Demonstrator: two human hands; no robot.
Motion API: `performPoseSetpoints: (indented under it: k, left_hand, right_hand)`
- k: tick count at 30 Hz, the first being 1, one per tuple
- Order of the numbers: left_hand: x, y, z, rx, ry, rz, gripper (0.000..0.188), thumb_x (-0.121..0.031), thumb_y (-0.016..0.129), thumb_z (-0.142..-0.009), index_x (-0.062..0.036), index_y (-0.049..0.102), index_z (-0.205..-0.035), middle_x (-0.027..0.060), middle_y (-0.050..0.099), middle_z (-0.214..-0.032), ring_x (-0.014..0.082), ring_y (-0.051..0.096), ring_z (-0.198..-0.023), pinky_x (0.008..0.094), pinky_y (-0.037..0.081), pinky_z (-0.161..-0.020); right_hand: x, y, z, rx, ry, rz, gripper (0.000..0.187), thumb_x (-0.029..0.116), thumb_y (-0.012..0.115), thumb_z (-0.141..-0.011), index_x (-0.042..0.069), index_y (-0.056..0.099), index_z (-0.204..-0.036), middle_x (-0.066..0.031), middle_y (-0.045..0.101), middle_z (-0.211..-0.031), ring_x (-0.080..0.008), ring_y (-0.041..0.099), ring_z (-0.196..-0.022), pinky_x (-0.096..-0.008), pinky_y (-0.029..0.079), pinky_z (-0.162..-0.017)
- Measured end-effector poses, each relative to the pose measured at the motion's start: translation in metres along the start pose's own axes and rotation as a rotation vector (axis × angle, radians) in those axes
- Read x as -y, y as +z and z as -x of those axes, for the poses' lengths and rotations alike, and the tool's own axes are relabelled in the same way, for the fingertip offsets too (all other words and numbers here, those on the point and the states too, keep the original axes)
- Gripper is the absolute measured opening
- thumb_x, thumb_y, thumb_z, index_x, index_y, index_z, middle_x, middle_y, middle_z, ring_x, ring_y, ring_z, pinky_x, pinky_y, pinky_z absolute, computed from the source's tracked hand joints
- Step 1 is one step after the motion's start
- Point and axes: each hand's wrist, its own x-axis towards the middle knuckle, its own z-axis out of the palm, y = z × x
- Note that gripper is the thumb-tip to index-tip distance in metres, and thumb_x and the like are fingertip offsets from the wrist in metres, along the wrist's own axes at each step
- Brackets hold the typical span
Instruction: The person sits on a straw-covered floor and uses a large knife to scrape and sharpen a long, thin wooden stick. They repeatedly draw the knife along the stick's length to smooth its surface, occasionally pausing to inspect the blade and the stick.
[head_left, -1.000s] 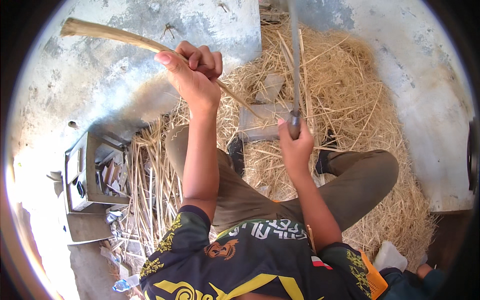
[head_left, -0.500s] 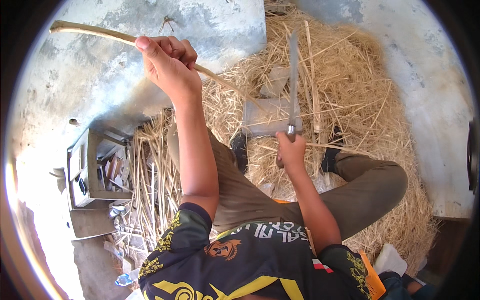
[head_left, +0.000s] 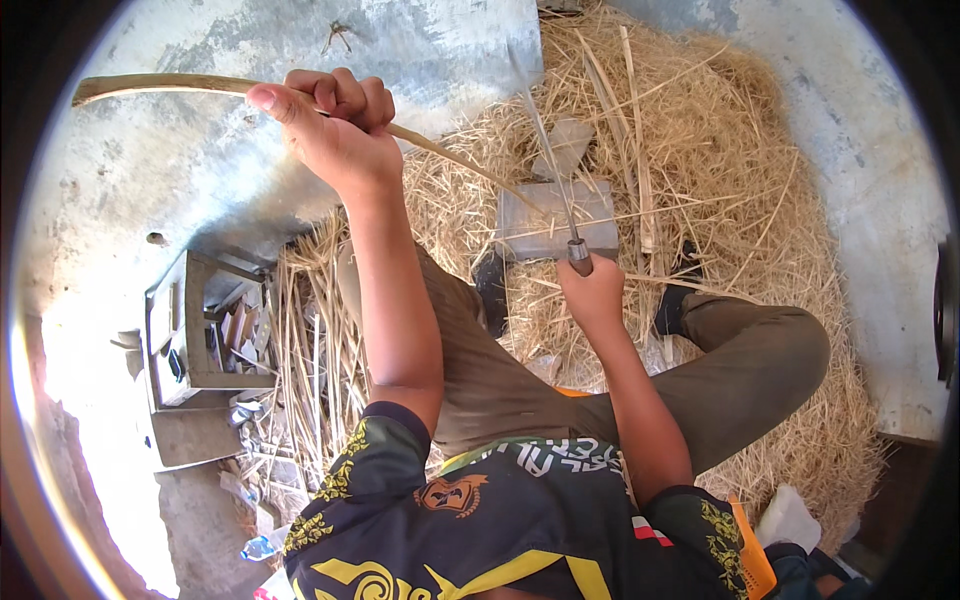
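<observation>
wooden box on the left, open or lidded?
Open. The wooden box shows no lid on top; its inside is visible, filled with small tools and scraps standing against the walls.

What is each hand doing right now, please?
Left hand: closed around a long cane strip.
Right hand: closed on the handle of a long-bladed knife.

A wide heap of dry straw point(head_left: 760, 190) is spreading across the concrete floor point(head_left: 200, 170), with a flat grey block point(head_left: 545, 222) lying on it near the middle. To the left, a grey box point(head_left: 200, 340) with scraps inside is sitting at the straw's edge, and loose stalks point(head_left: 310, 350) are lying just beside it.
</observation>
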Motion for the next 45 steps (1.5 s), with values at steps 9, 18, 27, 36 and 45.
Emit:
performPoseSetpoints:
  k: [9,18,27,36,45]
  left_hand:
    - [0.001,0.010,0.008,-0.077,0.063,-0.067,0.069,-0.079,0.039,-0.094,-0.0145,0.028,-0.073,-0.0041,0.019,-0.057,0.0100,0.015,-0.047,0.0298,0.012,-0.044]
    - [0.001,0.000,0.003,-0.105,0.121,-0.128,0.070,-0.080,0.044,-0.092,-0.0124,0.032,-0.077,-0.0027,0.022,-0.059,0.0109,0.017,-0.048,0.0298,0.012,-0.045]
    - [0.004,0.006,0.008,-0.087,0.093,-0.103,0.070,-0.080,0.038,-0.094,-0.0123,0.032,-0.076,-0.0029,0.021,-0.060,0.0111,0.018,-0.047,0.0299,0.013,-0.044]
    - [0.002,0.003,0.007,-0.108,0.104,-0.133,0.070,-0.079,0.038,-0.094,-0.0117,0.033,-0.076,-0.0021,0.021,-0.060,0.0114,0.018,-0.047,0.0298,0.013,-0.044]
    - [0.002,0.004,0.010,-0.071,0.065,-0.095,0.071,-0.080,0.034,-0.094,-0.0112,0.032,-0.075,-0.0024,0.020,-0.058,0.0114,0.017,-0.047,0.0298,0.012,-0.045]
  right_hand:
    - [-0.093,0.042,-0.009,0.115,0.277,0.127,0.030,0.025,0.068,-0.078,-0.005,0.069,-0.076,-0.0217,0.067,-0.069,-0.0362,0.068,-0.066,-0.0471,0.051,-0.067]
    - [-0.024,0.039,-0.011,0.024,0.007,-0.070,0.030,0.024,0.069,-0.080,-0.005,0.066,-0.072,-0.0162,0.063,-0.062,-0.0272,0.060,-0.056,-0.0432,0.047,-0.061]
    - [-0.094,0.044,-0.024,0.088,0.260,0.266,0.033,0.028,0.067,-0.082,-0.004,0.069,-0.077,-0.0211,0.067,-0.068,-0.0366,0.066,-0.066,-0.0452,0.050,-0.066]
    - [-0.032,0.042,-0.011,0.021,-0.040,0.013,0.024,0.020,0.067,-0.085,-0.002,0.067,-0.077,-0.0210,0.063,-0.065,-0.0342,0.067,-0.063,-0.0423,0.048,-0.061]
    - [-0.146,0.053,-0.025,0.195,0.545,0.134,0.024,0.016,0.068,-0.080,-0.005,0.060,-0.077,-0.0141,0.060,-0.066,-0.0217,0.055,-0.050,-0.0408,0.048,-0.053]
